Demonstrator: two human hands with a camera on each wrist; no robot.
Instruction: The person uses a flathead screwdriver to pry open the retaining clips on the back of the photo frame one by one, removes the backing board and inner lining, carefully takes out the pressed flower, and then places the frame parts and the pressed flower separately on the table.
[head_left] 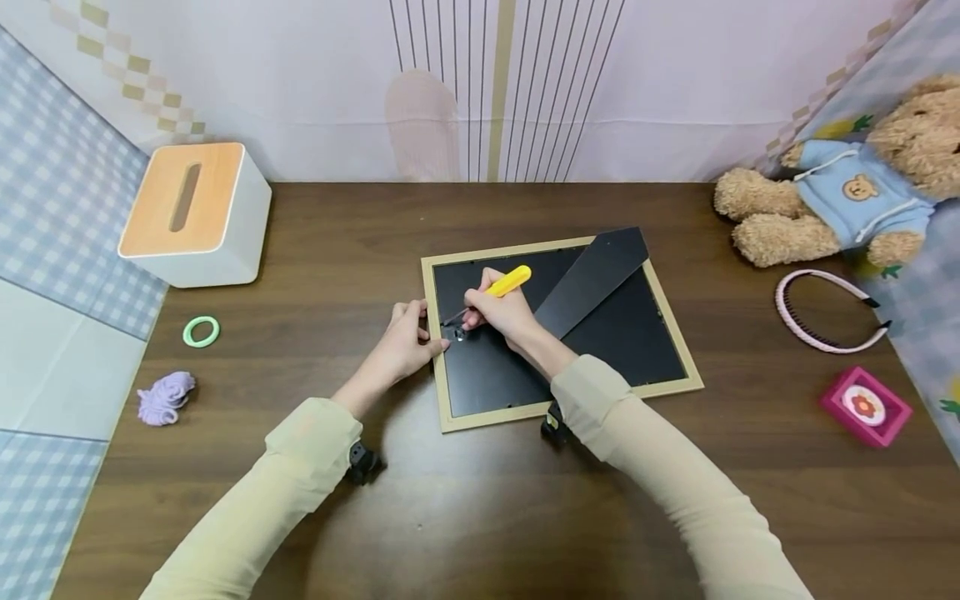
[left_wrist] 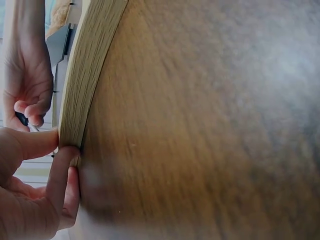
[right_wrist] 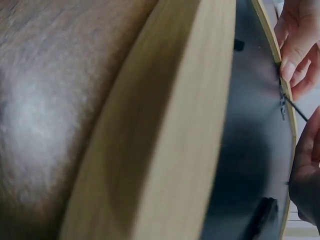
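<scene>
A picture frame (head_left: 495,417) with a light wood rim lies back side up, showing its black backing board (head_left: 487,379). A black stand leg (head_left: 600,279) slants across the board and over the far rim. My left hand (head_left: 401,346) pinches the left rim, thumb on top and fingers against the outer side. In my right hand (head_left: 502,315) is a screwdriver with a yellow handle (head_left: 512,281), held like a pen. Its thin shaft points down-left to a small metal hanger (head_left: 459,335) on the board beside the left rim, near my left thumb.
To the left are a tissue box (head_left: 217,262), a green ring (head_left: 201,332) and a purple bundle (head_left: 167,398). On the right lie a teddy bear (head_left: 862,196), a pink headband (head_left: 795,325) and a magenta box with a flower (head_left: 866,407). A patterned curtain (head_left: 315,92) hangs behind the table.
</scene>
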